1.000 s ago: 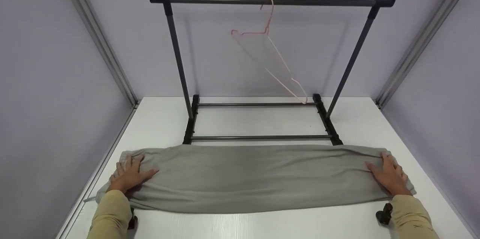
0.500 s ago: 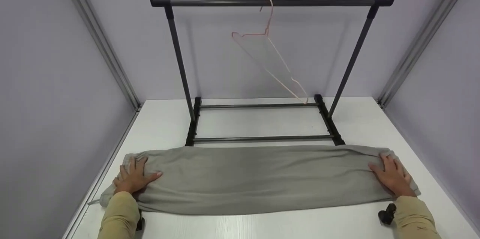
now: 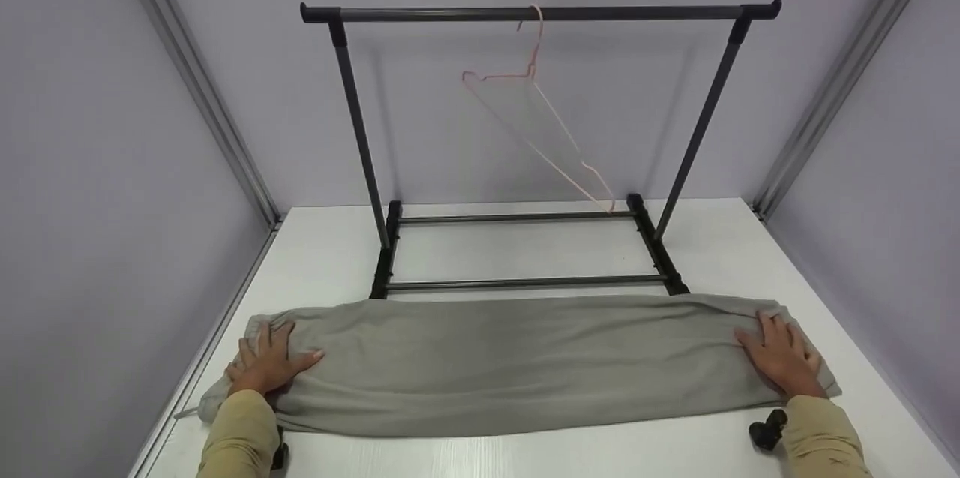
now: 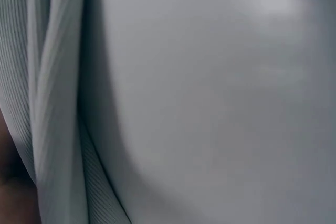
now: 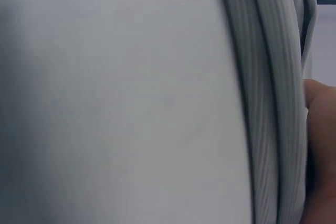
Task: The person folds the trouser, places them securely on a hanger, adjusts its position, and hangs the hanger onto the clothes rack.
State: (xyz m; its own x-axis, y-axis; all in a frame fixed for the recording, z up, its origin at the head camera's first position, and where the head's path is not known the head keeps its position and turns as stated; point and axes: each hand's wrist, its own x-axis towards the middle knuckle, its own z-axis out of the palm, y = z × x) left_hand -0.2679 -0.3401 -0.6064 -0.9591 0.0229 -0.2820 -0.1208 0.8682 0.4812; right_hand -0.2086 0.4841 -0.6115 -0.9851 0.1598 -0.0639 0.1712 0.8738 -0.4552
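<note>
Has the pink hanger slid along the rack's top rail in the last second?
No, the pink clothes hanger hangs at the same place on the top rail, near its middle, judged against the rail's ends.

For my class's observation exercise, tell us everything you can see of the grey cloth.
The cloth is plain grey and soft-looking; the wrist views show fine ribbing and layered folds at an edge. It lies in a long band across the white table, in front of the black rack, lightly creased. A thin strip pokes out at its left end. The left grip and right grip rest on its opposite ends. Whether it touches the rack's feet cannot be told.
</note>
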